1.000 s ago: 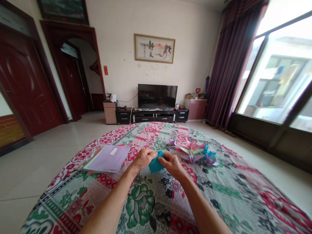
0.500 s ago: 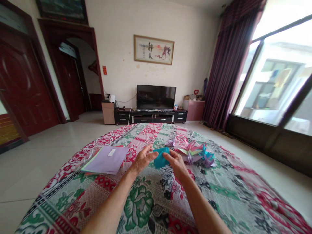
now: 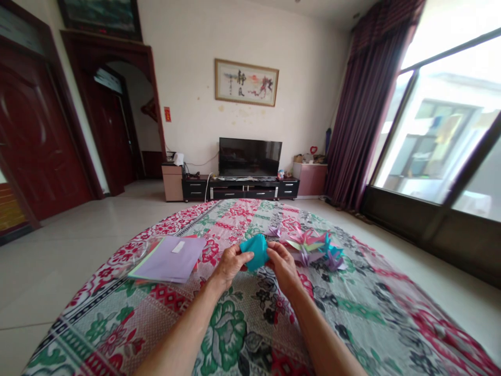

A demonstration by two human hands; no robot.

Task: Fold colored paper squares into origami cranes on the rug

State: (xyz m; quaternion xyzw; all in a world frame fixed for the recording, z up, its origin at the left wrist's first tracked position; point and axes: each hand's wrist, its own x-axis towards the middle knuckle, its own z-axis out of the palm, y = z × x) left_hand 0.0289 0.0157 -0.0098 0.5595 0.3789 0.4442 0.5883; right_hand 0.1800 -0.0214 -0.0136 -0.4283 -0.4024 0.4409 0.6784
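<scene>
A folded sheet of blue origami paper (image 3: 255,251) is held up above the flowered tablecloth (image 3: 223,329). My left hand (image 3: 230,265) pinches its left side, thumb on the near face. On the right edge, my right hand (image 3: 281,261) grips it between thumb and fingers. Several folded paper cranes (image 3: 307,245) in pink, green, purple and blue lie in a cluster to the right of my right hand. One small purple crane (image 3: 274,231) sits a little apart, beyond the hands. To the left of my left hand rests a stack of coloured paper (image 3: 166,258), purple on top.
On the purple sheet lies a small white slip (image 3: 178,246). Clear plastic wrapping (image 3: 139,255) shows by the stack's left edge. Past the round table's far edge stand a low black TV cabinet (image 3: 250,194) and a television (image 3: 250,156).
My left hand has closed on the left side of the blue paper, where its fingers were more spread. The paper has turned and now shows a brighter, angled face.
</scene>
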